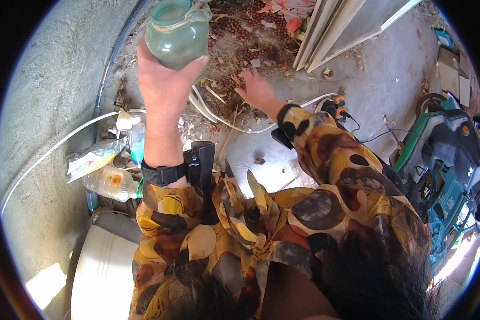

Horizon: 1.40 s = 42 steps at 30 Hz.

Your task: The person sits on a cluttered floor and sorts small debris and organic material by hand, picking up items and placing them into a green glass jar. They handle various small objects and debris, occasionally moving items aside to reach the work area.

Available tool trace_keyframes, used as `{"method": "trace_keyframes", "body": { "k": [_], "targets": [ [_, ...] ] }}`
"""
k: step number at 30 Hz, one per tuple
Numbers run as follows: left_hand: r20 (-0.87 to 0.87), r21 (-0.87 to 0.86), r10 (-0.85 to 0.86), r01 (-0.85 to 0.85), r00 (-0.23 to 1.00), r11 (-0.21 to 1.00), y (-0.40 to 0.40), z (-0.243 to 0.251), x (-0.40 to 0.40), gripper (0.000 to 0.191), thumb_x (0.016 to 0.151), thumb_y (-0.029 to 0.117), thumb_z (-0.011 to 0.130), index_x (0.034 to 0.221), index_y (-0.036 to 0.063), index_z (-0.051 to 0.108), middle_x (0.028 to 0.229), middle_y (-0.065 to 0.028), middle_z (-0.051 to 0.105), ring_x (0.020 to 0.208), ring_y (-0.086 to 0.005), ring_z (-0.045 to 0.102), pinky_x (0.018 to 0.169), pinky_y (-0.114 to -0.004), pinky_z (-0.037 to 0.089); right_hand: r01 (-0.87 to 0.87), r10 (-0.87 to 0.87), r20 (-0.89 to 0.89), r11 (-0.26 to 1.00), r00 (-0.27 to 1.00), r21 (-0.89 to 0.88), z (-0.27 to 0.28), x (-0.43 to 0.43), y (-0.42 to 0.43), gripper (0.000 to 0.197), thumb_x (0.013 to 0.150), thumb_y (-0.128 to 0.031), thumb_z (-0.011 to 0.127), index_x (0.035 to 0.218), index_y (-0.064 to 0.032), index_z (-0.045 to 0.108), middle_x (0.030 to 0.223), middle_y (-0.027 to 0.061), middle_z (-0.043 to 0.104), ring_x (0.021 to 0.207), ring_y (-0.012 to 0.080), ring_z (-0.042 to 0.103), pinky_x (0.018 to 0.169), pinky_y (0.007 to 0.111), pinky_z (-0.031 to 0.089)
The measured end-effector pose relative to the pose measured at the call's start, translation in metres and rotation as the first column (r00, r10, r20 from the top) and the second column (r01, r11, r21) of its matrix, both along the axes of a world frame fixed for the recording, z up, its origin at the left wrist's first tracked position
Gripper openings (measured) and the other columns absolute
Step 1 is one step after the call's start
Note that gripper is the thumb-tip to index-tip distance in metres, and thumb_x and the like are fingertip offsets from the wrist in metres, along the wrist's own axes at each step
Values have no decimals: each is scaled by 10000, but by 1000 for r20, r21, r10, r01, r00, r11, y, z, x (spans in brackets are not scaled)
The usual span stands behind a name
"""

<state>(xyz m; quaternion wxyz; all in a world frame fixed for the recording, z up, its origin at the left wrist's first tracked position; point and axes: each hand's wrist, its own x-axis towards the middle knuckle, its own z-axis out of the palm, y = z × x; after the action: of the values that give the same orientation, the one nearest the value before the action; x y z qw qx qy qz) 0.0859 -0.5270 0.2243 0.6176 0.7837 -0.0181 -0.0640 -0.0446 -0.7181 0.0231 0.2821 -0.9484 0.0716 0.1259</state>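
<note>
My left hand (pixel 164 84) grips a rounded greenish glass jar (pixel 178 42) from below and behind, its open mouth tilted up towards me. Twine is wound about the jar's neck and tied in a bow on the right side. To the right, my right hand (pixel 259 89) hangs over the littered floor with its fingers apart and nothing in them. Beneath and beyond it lie many small dark-red round fruits or beads (pixel 256 24), scattered among dry leaves and scraps. How far the right fingers are above the floor, I cannot tell.
White-edged panels (pixel 336 32) lean at the upper right. A white hose (pixel 248 131) curves across the floor. Clear plastic bottles (pixel 114 184) lie by the concrete wall (pixel 56 108) on the left. An orange device (pixel 339 105) with a black cable and a green-and-black wheeled machine (pixel 444 140) stand right.
</note>
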Motion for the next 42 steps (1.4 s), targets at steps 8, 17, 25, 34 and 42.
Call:
{"method": "trace_keyframes", "body": {
  "k": [8,17,25,34,42],
  "targets": [
    [-21,5,-39,39,999,999,-7,-8,-2,816,604,88,831,1291,-16,402,1160,-135,602,1046,-202,594,917,-320,471,502,-474,-177,760,862,412,-62,-2,-28,139,839,-142,662,949,-58,671,802,117,680,731,264,667,638,362,528],
    [-44,-3,-38,37,998,999,-2,-6,0,808,600,112,830,1279,-17,411,1155,-133,606,1040,-200,593,918,-325,466,307,-225,294,912,929,-272,-21,-18,-74,162,852,-108,612,1009,-99,648,954,116,653,823,331,649,685,430,525],
    [-34,33,-48,49,998,998,1,-9,-3,820,601,123,834,1285,-22,405,1162,-140,603,1040,-199,594,914,-328,469,7,-8,-10,998,1000,-70,-26,6,-22,119,859,-99,546,970,-81,586,982,158,596,884,368,614,748,457,516],
    [-15,62,-86,86,996,994,4,-17,0,827,602,125,836,1285,-40,399,1157,-146,605,1036,-207,602,906,-324,475,160,-175,-100,977,980,-137,-27,-10,-60,147,811,-130,604,949,-100,564,931,159,604,826,387,605,697,469,500],
    [-26,95,-63,65,998,993,0,-14,-4,822,595,140,842,1277,-18,412,1149,-137,611,1039,-212,602,915,-332,470,-17,19,-36,999,999,42,-24,0,-18,135,830,-34,530,952,-76,566,1005,160,565,851,404,602,706,487,500]
  ]
}}
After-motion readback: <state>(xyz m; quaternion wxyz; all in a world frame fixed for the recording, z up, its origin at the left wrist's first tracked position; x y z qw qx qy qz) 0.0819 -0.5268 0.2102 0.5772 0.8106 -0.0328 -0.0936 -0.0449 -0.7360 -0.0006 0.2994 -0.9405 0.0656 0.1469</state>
